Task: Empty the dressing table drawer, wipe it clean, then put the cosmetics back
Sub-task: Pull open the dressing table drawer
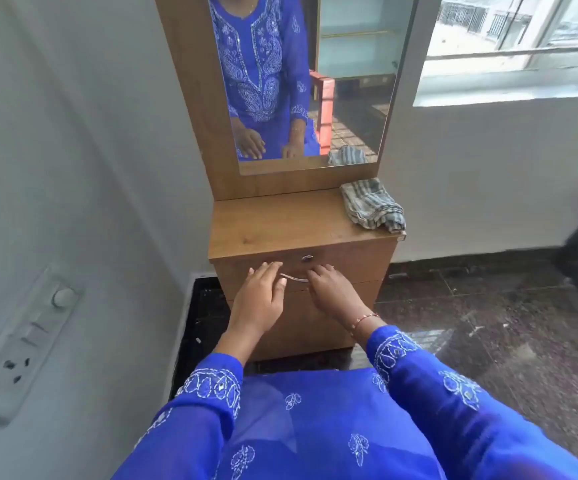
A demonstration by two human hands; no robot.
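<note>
Drawer [301, 268] shut under the tabletop; nothing emptied or wiped, by appearance. Left hand [259, 296] flat, fingers straight, beside handle [294, 278]; right hand [329, 289] curls onto it. Cloth [372, 206] lies unused on top.

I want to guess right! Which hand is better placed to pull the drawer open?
Probably the right hand. Its curled fingers sit on the right end of the drawer's metal handle, though whether they grip it is unclear. The left hand has straight fingers beside the handle's left end.
</note>
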